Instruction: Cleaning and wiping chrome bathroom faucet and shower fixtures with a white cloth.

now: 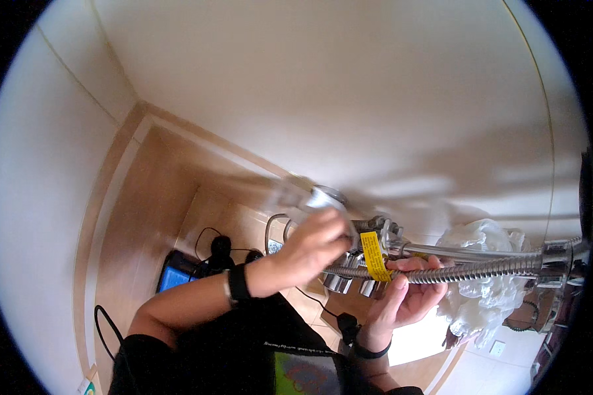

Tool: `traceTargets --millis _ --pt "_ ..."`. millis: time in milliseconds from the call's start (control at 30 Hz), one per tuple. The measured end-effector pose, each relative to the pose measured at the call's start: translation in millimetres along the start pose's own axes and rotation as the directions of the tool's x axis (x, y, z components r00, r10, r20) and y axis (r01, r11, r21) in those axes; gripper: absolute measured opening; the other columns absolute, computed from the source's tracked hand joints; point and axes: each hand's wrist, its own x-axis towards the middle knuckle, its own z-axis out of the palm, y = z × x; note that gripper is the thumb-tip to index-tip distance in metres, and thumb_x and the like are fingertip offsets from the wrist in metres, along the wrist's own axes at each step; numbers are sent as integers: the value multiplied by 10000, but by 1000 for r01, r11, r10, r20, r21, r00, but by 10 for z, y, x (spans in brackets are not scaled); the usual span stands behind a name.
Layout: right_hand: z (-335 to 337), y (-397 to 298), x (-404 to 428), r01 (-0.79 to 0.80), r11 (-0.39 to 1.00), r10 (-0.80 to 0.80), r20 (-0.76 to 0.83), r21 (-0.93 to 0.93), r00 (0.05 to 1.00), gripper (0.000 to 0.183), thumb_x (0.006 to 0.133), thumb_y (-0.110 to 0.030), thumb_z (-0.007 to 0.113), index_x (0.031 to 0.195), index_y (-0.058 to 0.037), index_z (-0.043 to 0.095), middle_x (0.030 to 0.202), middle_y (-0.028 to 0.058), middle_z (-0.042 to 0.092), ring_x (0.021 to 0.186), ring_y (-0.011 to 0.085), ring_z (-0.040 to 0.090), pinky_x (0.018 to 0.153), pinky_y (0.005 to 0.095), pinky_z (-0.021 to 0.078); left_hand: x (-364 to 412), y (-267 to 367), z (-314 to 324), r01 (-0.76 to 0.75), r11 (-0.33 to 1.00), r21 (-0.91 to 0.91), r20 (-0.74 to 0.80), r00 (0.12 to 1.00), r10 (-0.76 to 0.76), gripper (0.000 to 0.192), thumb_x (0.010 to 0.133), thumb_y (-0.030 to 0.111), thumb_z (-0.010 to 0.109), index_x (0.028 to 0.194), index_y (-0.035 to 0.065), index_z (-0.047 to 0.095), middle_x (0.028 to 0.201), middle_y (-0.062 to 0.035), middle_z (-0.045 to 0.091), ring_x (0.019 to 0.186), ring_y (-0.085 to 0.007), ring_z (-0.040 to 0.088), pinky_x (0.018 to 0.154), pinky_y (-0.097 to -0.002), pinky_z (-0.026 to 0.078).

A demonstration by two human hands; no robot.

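Observation:
My left hand [314, 247] is blurred, its fingers curled around a pale, thin sheet [289, 195] that is too smeared to name exactly. It hovers beside a round chrome fitting [330, 193] against the wall and the chrome mixer tap [338, 281]. With thumb and fingers, my right hand [415, 296] grips a flexible metal shower hose [469, 274], right by a yellow tag [374, 254] bearing writing. Just above the hose runs a straight chrome pipe [454, 252]. Part of the tap is hidden behind my left hand.
A crumpled white plastic bag [489, 291] hangs behind the hose. Pale wall panels [326, 89] rise close ahead. Below are a device with a lit blue screen [175, 286], dark cables [316, 298] and a brown floor [153, 197]. A wall socket [497, 348] shows at lower right.

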Motion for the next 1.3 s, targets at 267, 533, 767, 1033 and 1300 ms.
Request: traceTargets --millis 267,533,767,1033,1300 --pt "-122 48 25 78 994 -71 103 -70 992 452 925 -160 546 1285 20 340 862 123 573 798 181 579 771 306 463 -177 -42 -205 120 993 15 -9 993 -119 136 617 -13 647 751 -6 629 798 -66 530 818 -234 558 669 -344 457" --pt "-119 66 49 109 992 -102 110 -64 989 437 932 -149 529 1277 34 335 857 131 581 799 181 586 793 293 444 73 175 27 42 993 109 -5 999 -42 140 594 -4 622 731 -32 634 834 -92 538 835 -244 543 718 -357 493" --pt "-42 -4 21 24 1000 -23 69 -5 997 426 930 -123 520 1284 28 337 897 122 576 802 174 579 792 295 456 -30 50 -177 85 991 105 36 995 -89 190 573 -22 618 762 -42 623 791 -93 509 768 -246 525 650 -365 462" --pt "-19 -10 44 25 999 -25 10 46 1000 430 929 -122 535 1284 37 353 896 117 566 810 159 561 770 278 461 63 130 -169 117 979 168 112 984 -137 137 575 -18 631 710 -19 609 774 -98 500 803 -248 534 699 -369 476" --pt "56 -9 19 41 995 -41 -11 89 999 429 927 -113 534 1288 33 353 905 123 571 823 158 562 764 286 458 104 146 78 62 995 78 -36 998 -60 153 559 -58 645 710 -37 632 807 -103 536 796 -235 533 709 -358 477"
